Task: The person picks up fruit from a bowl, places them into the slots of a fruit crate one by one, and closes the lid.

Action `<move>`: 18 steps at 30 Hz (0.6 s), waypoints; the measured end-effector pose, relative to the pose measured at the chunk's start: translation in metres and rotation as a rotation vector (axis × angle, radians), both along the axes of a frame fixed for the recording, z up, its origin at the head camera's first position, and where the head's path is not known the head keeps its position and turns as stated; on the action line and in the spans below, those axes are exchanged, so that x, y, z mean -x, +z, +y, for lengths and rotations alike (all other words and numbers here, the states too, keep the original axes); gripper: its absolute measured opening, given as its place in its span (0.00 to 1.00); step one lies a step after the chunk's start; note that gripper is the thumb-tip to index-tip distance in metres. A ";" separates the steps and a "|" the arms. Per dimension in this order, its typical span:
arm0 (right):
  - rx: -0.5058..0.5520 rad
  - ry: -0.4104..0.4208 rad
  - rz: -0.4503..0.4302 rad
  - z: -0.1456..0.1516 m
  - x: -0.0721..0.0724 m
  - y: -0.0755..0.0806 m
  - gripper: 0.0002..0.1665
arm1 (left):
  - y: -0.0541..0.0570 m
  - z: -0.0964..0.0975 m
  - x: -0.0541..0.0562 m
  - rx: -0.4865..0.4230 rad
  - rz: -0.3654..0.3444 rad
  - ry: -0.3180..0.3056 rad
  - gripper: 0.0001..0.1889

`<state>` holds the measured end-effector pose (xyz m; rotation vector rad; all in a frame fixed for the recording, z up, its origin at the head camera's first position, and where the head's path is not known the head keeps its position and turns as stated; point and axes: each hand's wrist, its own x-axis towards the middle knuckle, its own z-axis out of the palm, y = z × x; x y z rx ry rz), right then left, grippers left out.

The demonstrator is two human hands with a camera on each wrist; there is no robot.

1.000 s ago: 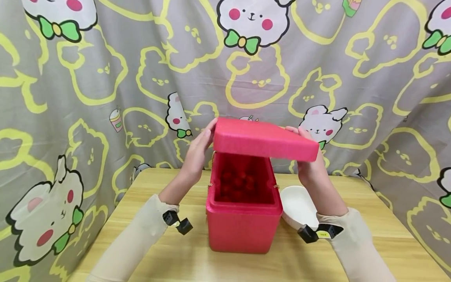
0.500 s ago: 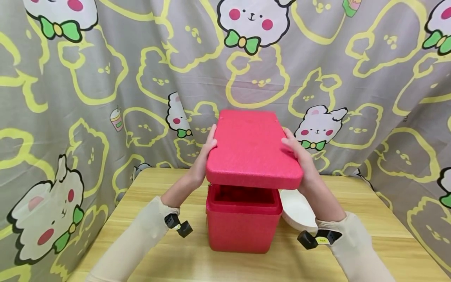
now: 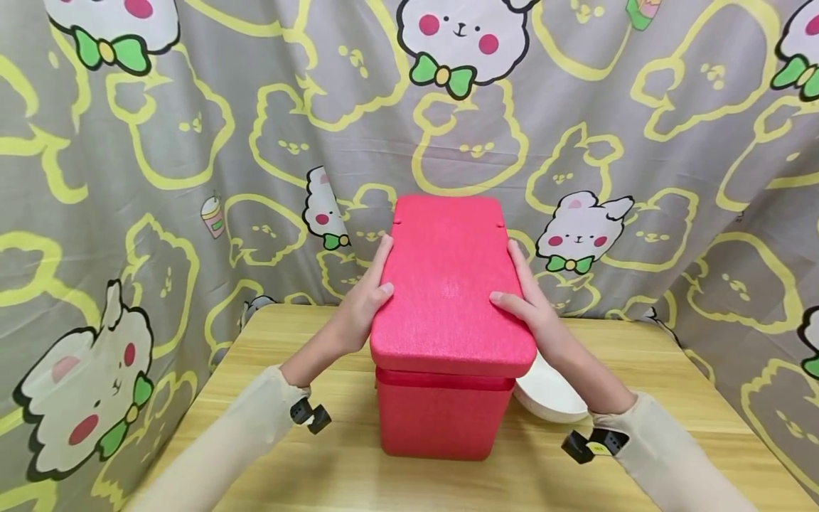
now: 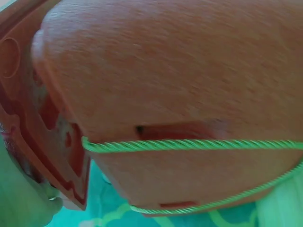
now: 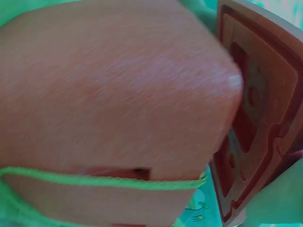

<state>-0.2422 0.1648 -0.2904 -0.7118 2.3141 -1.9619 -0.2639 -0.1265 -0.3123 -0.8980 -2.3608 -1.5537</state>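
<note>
A red box (image 3: 441,419) stands on the wooden table, with its red lid (image 3: 451,284) just above its rim and a narrow gap at the front. My left hand (image 3: 361,306) holds the lid's left edge, thumb on top and fingers along the side. On the opposite edge, my right hand (image 3: 537,306) grips it the same way. Both wrist views show the lid's recessed underside (image 4: 33,123) tilted away from the box wall (image 5: 113,104). A twisted cord (image 4: 189,144) runs across that wall. The box's inside is hidden.
A white bowl (image 3: 552,395) sits right of the box, partly behind my right forearm. The table (image 3: 307,455) meets a patterned curtain (image 3: 461,142) at the back and sides.
Both hands have brought the lid down and level over the box, covering the opening where round red things showed. My thumbs now lie on its top. The box has stayed put.
</note>
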 end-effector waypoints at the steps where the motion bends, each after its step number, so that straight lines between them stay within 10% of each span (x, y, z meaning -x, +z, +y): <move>1: -0.019 -0.006 0.004 0.001 0.001 -0.003 0.50 | -0.003 -0.001 0.001 0.045 0.025 0.023 0.40; 18: -0.097 -0.017 0.026 0.002 0.018 -0.040 0.52 | -0.035 -0.009 0.011 0.208 0.072 0.047 0.39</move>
